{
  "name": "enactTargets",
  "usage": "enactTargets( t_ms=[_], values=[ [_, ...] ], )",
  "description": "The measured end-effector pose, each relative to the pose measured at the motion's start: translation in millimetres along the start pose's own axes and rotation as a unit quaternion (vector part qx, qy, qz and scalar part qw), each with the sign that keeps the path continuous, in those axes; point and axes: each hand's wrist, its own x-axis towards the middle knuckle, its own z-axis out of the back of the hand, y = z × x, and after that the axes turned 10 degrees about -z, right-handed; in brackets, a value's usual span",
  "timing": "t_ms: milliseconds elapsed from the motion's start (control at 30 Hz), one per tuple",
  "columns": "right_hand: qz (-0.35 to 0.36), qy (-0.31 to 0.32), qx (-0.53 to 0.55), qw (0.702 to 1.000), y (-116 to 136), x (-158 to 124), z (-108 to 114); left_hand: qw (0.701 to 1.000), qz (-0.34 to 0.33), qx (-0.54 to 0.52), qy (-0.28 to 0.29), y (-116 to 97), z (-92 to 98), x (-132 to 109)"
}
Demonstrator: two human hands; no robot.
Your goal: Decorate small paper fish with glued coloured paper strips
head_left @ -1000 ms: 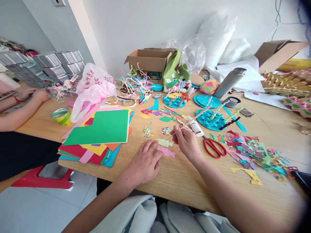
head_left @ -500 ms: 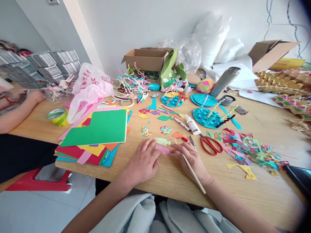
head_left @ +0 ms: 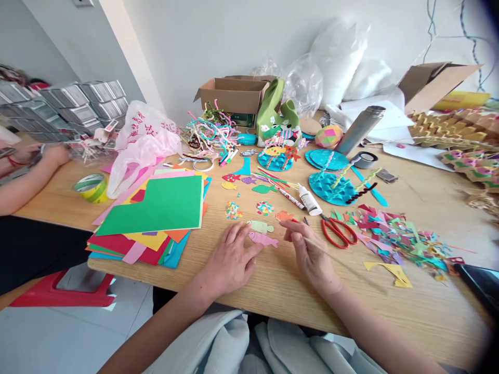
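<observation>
My left hand (head_left: 233,257) lies flat on the table with its fingers stretched out. Its fingertips reach the left ends of a pale green paper fish (head_left: 261,226) and a pink paper fish (head_left: 264,239). Between the fingers of my right hand (head_left: 310,252) is a thin wooden stick (head_left: 351,261), smeared by motion, its rear end pointing right. Just beyond that hand is an orange paper fish (head_left: 284,215). Two small heaps of paper bits, one of them the left heap (head_left: 233,210), lie farther back. Red-handled scissors (head_left: 338,232) rest to the right.
Coloured paper sheets (head_left: 159,205) are stacked at the left beside a tape roll (head_left: 91,188). A glue bottle (head_left: 310,200), blue discs (head_left: 335,188) and a steel flask (head_left: 360,130) stand behind. Paper scraps (head_left: 405,241) cover the right. Another person's arm (head_left: 29,174) shows at far left.
My right hand has turned and drawn slightly right, off the pink fish's tail. The stick's rear end has swung to the right. My left hand stays in place.
</observation>
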Motion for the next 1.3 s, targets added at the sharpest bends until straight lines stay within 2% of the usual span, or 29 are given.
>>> enactTargets(
  t_ms=[133, 267, 767, 1300],
  values=[
    [-0.112, 0.003, 0.068, 0.991, 9, 8, -5, 1.0, 0.002, 0.004, 0.0, -1, -0.2, 1],
    [-0.15, 0.006, 0.067, 0.986, 16, 13, -15, 1.0, 0.004, 0.005, -0.001, -2, 0.1, 2],
    [-0.048, -0.018, -0.002, 0.999, 4, 10, -28, 1.0, 0.005, 0.0, 0.0, -2, 1.3, 2],
    [-0.009, -0.007, -0.015, 1.0, 8, 9, -27, 1.0, 0.002, 0.003, 0.006, -1, 1.3, 1]
  ],
)
